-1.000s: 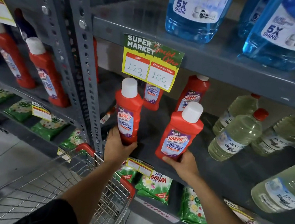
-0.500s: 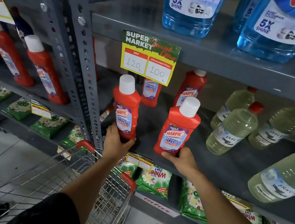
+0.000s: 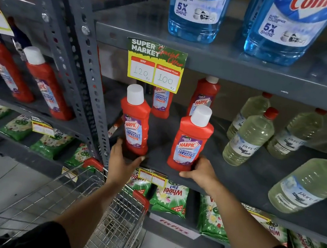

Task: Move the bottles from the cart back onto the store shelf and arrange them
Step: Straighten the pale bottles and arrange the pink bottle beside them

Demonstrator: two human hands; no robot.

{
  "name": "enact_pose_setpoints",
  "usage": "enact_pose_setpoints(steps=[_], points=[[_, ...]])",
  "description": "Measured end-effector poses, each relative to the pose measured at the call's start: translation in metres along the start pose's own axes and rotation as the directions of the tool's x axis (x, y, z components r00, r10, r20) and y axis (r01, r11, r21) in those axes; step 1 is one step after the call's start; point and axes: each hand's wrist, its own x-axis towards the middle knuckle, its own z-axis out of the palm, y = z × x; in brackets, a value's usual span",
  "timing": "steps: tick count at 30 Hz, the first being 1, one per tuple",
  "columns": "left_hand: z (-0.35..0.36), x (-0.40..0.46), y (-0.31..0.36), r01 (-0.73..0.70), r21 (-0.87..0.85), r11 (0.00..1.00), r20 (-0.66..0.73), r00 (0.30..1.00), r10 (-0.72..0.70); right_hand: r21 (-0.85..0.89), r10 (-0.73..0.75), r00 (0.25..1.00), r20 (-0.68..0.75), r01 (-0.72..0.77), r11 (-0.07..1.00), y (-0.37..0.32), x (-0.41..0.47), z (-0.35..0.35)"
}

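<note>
left hand (image 3: 120,161) cups the base of one red bottle (image 3: 136,123), grip loosely around it; right hand (image 3: 201,171) grips the base of another red bottle (image 3: 190,141). both stand upright on the shelf (image 3: 234,180), above the cart (image 3: 120,218).

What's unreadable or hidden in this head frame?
- Cart contents: only part of the basket shows, the arms cover some; whether bottles remain is unclear.
- Back red bottle: its top is hidden behind the price tag.
- Blue bottles: tops cut off by the upper edge.
- Lower shelf tag: print too small and blurred.
- Left hand and right hand: grip on the front bottles uncertain, fingers partly behind the bases.
</note>
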Motion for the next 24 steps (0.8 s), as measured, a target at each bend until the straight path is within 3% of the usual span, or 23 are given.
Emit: enact_pose_setpoints(steps=[4, 6, 11, 16, 20, 22, 24], points=[[0.001, -0.037, -0.003, -0.178, 0.005, 0.984, -0.098, 0.979, 0.177, 0.148, -0.051, 0.991, -0.124, 0.069, 0.986, 0.011, -0.019, -0.009], [0.01, -0.05, 0.007, -0.258, 0.004, 0.966, -0.04, 0.965, 0.258, 0.184, -0.054, 0.965, -0.257, 0.104, 0.978, 0.024, -0.036, -0.017], [0.05, -0.076, 0.05, -0.491, -0.012, 0.871, 0.212, 0.85, 0.482, 0.12, -0.073, 0.861, -0.503, 0.153, 0.981, 0.057, -0.08, -0.05], [0.109, -0.088, 0.11, -0.498, -0.127, 0.858, 0.226, 0.828, 0.514, -0.014, -0.13, 0.701, -0.701, 0.169, 0.986, 0.077, -0.115, -0.094], [0.165, -0.092, 0.151, -0.43, -0.128, 0.893, 0.225, 0.865, 0.449, -0.039, -0.095, 0.546, -0.832, 0.113, 0.993, 0.107, -0.134, -0.137], [0.19, -0.088, 0.165, -0.34, -0.095, 0.936, 0.234, 0.906, 0.353, 0.017, -0.042, 0.558, -0.829, 0.1, 0.995, 0.119, -0.134, -0.157], [0.213, -0.085, 0.178, -0.264, -0.05, 0.963, 0.255, 0.929, 0.268, 0.063, -0.019, 0.637, -0.771, 0.106, 0.992, 0.125, -0.131, -0.174]])
